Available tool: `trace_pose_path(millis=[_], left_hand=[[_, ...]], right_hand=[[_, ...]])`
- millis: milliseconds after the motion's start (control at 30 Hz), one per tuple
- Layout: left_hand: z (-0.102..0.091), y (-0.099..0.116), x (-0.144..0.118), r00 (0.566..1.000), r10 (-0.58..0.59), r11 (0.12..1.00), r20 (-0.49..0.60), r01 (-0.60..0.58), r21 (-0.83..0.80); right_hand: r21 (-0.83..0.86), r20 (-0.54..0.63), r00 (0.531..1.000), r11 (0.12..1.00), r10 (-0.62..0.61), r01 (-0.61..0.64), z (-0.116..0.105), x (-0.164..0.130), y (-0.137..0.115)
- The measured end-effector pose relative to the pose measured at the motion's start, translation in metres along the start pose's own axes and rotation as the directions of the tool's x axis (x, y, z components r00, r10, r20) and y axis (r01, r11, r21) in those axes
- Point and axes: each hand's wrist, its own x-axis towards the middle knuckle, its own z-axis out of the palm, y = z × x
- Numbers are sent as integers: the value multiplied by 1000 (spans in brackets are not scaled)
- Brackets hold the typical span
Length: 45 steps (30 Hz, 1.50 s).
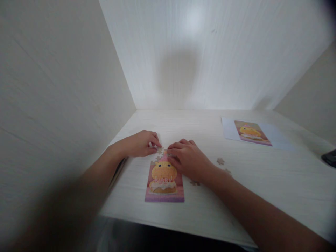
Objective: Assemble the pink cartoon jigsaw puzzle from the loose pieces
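Observation:
A small jigsaw puzzle [164, 182] lies on the white table [262, 182]; it shows a yellow animal on a cake against pink. My left hand [141, 143] pinches a pale puzzle piece [160, 150] at the puzzle's top left corner. My right hand [187, 159] rests on the puzzle's top right part, fingertips pressing down next to that piece. Both hands nearly touch each other over the top edge. The top of the picture is hidden under my right hand.
Loose pieces [220, 161] lie face down right of my right hand. A printed reference picture [250, 133] on white paper sits at the back right. A dark object [330, 157] lies at the far right edge. Walls close in on the left, back and right.

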Motion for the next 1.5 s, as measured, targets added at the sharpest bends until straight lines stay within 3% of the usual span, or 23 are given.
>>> trace_pose_path(millis=[267, 500, 700, 1267, 1500], left_hand=[[2, -8, 1, 1000, 8, 997, 11, -7, -83], [3, -4, 0, 998, -38, 997, -52, 34, -76], [1, 0, 1, 1000, -24, 995, -8, 23, -99], [-1, 12, 3, 999, 53, 998, 7, -53, 30], [-1, 12, 2, 996, 90, 996, 22, -90, 7]], right_hand=[[29, 6, 1000, 1000, 9, -9, -1, 0, -2], [9, 2, 1000, 1000, 4, -4, 0, 0, -2], [3, 11, 1000, 1000, 4, -4, 0, 0, -3], [11, 16, 1000, 1000, 11, -11, -1, 0, -3], [10, 36, 999, 1000, 21, -22, 0, 0, -3]])
